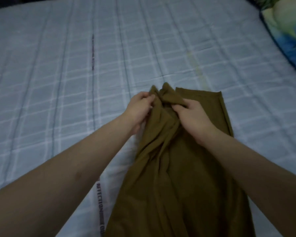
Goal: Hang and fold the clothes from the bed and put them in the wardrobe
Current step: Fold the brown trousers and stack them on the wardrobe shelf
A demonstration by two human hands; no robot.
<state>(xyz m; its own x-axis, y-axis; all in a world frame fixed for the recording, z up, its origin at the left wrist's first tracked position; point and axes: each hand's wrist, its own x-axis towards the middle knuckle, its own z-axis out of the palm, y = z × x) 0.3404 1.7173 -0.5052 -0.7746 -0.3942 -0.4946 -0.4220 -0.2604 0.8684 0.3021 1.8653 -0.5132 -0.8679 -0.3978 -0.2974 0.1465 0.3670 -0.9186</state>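
An olive-brown garment [176,177] lies lengthwise on the bed, running from the bottom edge of the view up to the middle. Its far end is bunched and raised, while a flat part lies to the right of it on the sheet. My left hand [140,110] pinches the left side of that bunched end. My right hand [193,115] grips the cloth on the right side, close to the left hand. Both forearms reach in from the bottom corners.
The bed is covered by a pale blue checked sheet [75,74] with a printed line of text along a seam. A pillow with a blue, green and yellow print [287,31] lies at the upper right corner.
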